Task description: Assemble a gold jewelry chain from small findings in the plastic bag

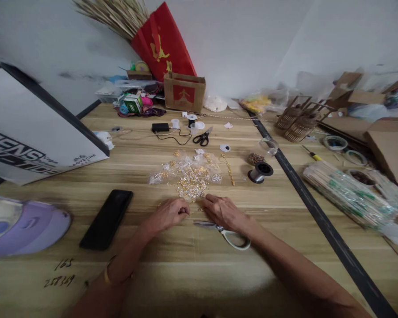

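Observation:
My left hand (170, 213) is closed in a pinch on one end of a thin strand with small gold bits (194, 213). This strand reaches across the short gap towards my right hand (223, 210), whose fingers are curled and pressed together; whatever lies in them is hidden. Just beyond both hands spreads a heap of small gold and clear beads (193, 183), lying on and among little plastic bags (166, 173). Light-handled scissors (235, 240) lie beside my right hand, their blades pointing left. A gold chain (229, 170) rests to the right of the heap.
A black phone (106, 219) and a purple visor (36, 225) lie left. Behind the heap are black scissors (203, 138) and a black adapter (160, 127). A wire spool (260, 172) stands right, near wrapped sticks (348, 194). A large white box (36, 128) stands at left.

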`<state>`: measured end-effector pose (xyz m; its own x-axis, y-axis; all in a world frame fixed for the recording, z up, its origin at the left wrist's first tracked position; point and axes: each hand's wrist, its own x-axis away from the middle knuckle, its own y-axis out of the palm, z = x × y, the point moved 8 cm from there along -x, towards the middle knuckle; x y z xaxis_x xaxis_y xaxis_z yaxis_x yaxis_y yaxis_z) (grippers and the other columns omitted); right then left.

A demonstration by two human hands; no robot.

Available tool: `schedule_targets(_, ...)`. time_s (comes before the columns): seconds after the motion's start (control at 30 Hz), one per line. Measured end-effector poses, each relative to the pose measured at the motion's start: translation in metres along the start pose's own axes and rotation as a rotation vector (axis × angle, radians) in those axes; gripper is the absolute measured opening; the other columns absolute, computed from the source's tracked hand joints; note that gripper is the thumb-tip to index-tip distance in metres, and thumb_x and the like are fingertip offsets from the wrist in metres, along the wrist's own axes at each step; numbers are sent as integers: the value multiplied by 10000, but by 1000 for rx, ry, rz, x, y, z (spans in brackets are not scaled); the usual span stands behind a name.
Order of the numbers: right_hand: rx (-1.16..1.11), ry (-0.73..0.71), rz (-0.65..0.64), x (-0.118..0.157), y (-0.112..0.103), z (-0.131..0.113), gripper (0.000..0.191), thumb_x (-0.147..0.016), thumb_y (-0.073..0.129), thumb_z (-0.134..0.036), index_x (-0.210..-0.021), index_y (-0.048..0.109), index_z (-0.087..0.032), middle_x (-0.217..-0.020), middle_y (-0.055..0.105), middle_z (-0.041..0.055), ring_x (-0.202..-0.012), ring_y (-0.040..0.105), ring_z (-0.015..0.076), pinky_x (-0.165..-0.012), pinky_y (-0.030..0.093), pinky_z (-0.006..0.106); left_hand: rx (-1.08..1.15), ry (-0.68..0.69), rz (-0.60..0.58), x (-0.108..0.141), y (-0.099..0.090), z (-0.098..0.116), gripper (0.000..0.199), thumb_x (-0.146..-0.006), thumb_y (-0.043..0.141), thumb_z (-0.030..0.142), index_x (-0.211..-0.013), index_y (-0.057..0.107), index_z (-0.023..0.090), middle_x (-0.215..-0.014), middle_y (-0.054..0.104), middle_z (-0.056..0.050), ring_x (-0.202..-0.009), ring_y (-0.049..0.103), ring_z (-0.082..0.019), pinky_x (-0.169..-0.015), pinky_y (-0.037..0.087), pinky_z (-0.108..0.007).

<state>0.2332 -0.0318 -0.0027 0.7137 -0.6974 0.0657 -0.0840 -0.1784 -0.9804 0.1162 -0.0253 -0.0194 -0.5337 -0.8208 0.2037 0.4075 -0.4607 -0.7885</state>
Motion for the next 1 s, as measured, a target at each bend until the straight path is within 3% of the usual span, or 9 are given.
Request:
schedule_targets(0.5, -9, 11, -9, -1, 3, 2, 200, -965, 352, -187, -964, 551, -167, -907, 591, 70, -755, 574, 150, -617, 349, 234, -83, 70, 0, 2, 0, 1, 122, -789, 478, 138, -726, 579, 165, -755, 574, -16, -711, 523, -151, -663, 361, -244)
schedule_targets(1.0, 16, 17, -20, -1, 5, 4, 197, -967, 347, -197, -971, 542, -171, -919, 592, 66, -773, 585, 157, -620, 345, 241, -73, 22, 14, 1, -2, 13, 131, -773, 493, 148, -752, 621, 164, -769, 608, -16, -689, 536, -144, -645, 369, -238)
